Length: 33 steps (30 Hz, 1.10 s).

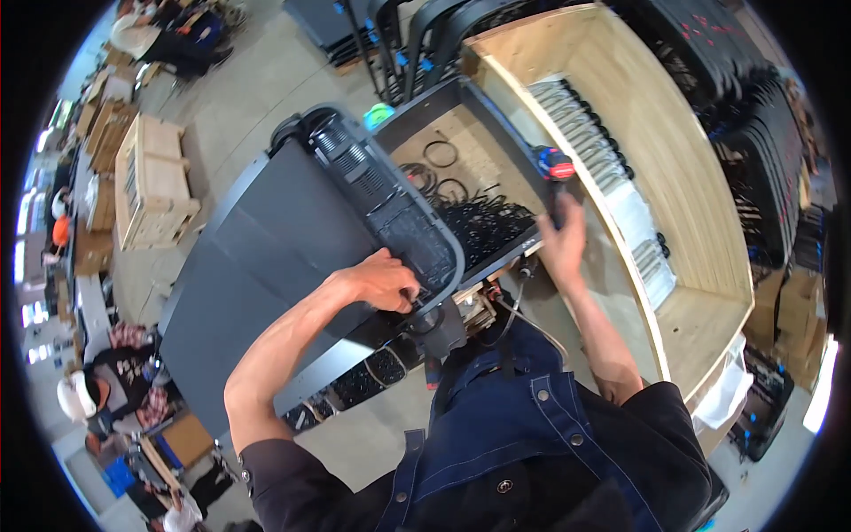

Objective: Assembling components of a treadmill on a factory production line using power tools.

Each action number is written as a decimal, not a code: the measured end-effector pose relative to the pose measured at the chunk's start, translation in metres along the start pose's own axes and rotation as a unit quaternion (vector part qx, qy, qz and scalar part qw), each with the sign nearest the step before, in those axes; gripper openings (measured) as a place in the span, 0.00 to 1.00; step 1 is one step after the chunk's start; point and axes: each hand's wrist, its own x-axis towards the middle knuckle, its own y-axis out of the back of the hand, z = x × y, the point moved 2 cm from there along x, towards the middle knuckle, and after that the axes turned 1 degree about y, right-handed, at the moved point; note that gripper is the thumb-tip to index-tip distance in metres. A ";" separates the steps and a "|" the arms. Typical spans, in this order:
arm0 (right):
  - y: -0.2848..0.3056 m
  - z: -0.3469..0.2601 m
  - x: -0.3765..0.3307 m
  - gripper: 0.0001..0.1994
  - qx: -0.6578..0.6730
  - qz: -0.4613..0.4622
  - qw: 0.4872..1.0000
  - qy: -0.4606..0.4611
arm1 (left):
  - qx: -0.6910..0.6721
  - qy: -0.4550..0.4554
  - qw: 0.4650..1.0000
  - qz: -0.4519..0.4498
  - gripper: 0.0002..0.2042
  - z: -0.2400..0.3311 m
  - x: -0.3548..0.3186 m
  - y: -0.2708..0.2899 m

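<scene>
A large black machine with a wide flat belt (275, 230), like a treadmill deck, lies in front of me, its open end housing (372, 191) showing vents and a hollow. My left hand (386, 279) is closed, with curled fingertips down at the near corner of that housing; what they hold, if anything, is hidden. To the right, my right hand (565, 244) is closed around the black part of a red and blue cordless drill (556, 164), slightly blurred. The drill is upright over the right edge of a dark-rimmed tray (496, 111).
Black screws (483, 222) and cable loops (441, 153) lie in the tray. A long wooden crate (709, 186) with rows of metal tubes (585, 115) stands right. Black frames (434, 35) stand behind. Another crate (155, 182) and people are at left. A cable (536, 328) hangs near my waist.
</scene>
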 end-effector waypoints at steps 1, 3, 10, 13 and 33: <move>-0.006 0.051 0.010 0.28 -0.112 -0.006 0.993 -0.024 | 0.006 -0.022 1.000 0.005 0.11 -0.001 0.005 0.005; -0.020 0.105 0.037 0.31 -0.150 -0.122 0.968 -0.161 | 0.006 -0.015 1.000 -0.002 0.10 -0.001 0.012 0.008; -0.016 0.091 0.048 0.23 0.049 -0.088 0.987 -0.128 | -0.021 0.013 1.000 -0.018 0.11 0.001 0.012 0.010; 0.043 0.042 0.025 0.21 0.266 -0.127 0.935 -0.195 | -0.020 0.027 0.999 -0.035 0.11 0.006 0.005 0.011; 0.058 0.029 -0.007 0.25 0.309 -0.582 0.675 -0.331 | 0.008 0.050 0.997 -0.062 0.08 0.015 0.009 0.015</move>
